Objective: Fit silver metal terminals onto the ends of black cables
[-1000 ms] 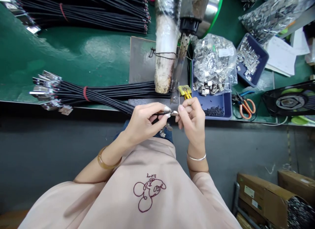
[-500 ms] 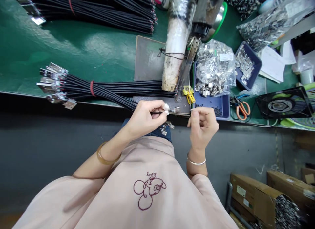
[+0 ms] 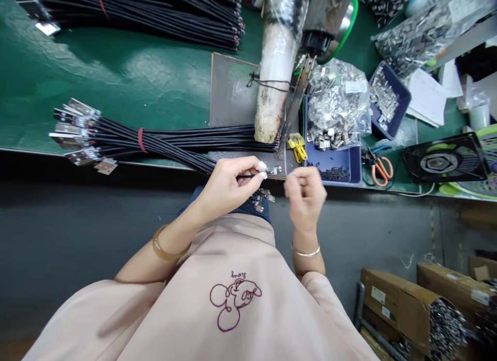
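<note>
Your blurred right hand (image 3: 306,195), grip unclear, has swung left toward your left hand (image 3: 229,187), which is pinching a cable connector (image 3: 275,170); the shirt lettering (image 3: 235,299) is unreadable.

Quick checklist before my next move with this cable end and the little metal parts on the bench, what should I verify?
1. Left hand grip on the cable: ok, pinched between thumb and fingertips.
2. Connector clear of the fingertips: ok, its metal tip sticks out toward the right hand.
3. Part in the right hand: cannot tell, the hand is blurred and curled.
4. Hands meeting at the connector: not ok, a gap separates them.
5. Blue tray stocked: ok, metal shells lie in it, just beyond the right hand.
6. Cable bundle tied: ok, a red band wraps it.
</note>
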{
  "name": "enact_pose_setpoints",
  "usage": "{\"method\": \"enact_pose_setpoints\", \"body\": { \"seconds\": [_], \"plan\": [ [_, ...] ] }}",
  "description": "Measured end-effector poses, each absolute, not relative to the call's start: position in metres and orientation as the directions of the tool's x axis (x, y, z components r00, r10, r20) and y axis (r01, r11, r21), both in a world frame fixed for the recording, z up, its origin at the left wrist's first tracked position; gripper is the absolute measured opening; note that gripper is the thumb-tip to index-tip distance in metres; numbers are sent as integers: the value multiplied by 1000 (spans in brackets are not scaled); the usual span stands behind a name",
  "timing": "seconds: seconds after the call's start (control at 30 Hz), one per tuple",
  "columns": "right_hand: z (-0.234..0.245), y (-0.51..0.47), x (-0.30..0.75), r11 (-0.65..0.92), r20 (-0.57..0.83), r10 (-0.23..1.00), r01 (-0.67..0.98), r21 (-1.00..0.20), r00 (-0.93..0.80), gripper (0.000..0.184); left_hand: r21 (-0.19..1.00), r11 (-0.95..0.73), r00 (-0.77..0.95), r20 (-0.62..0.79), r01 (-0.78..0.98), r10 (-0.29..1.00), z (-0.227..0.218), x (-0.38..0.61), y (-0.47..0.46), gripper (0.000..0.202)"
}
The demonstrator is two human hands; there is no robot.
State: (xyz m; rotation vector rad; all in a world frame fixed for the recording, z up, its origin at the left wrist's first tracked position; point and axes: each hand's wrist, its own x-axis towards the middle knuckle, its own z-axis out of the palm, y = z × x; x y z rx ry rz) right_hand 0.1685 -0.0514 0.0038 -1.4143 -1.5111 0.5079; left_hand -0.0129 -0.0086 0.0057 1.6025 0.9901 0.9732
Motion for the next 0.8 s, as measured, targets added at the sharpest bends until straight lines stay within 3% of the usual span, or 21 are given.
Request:
{"method": "enact_pose_setpoints", "body": {
  "seconds": [0.07,0.13,0.23,0.33,0.47,0.6,0.8],
  "plan": [
    [11,-49,187,225,437,848,545,-808,299,16,985,-136,356,89,108,930,6,-15,-7,12],
    [17,-42,209,137,449,825,650,-747,342,16,989,-119,391,77,87,917,6,-16,-5,11],
    [19,-20,239,43,334,921,802,-596,198,11,979,-178,465,112,100,878,7,-18,-1,11],
    [11,6,256,103,267,963,857,-505,41,5,955,-258,512,150,146,846,8,-18,1,11],
    [7,27,266,170,159,982,867,-469,-106,5,969,-205,506,108,140,856,7,-19,2,13],
    [16,18,267,146,95,989,889,-433,-116,7,992,-97,467,48,81,883,5,-16,2,13],
    [18,-8,254,38,263,957,842,-539,125,6,994,-78,393,42,76,918,5,-10,1,9]
  ]
}}
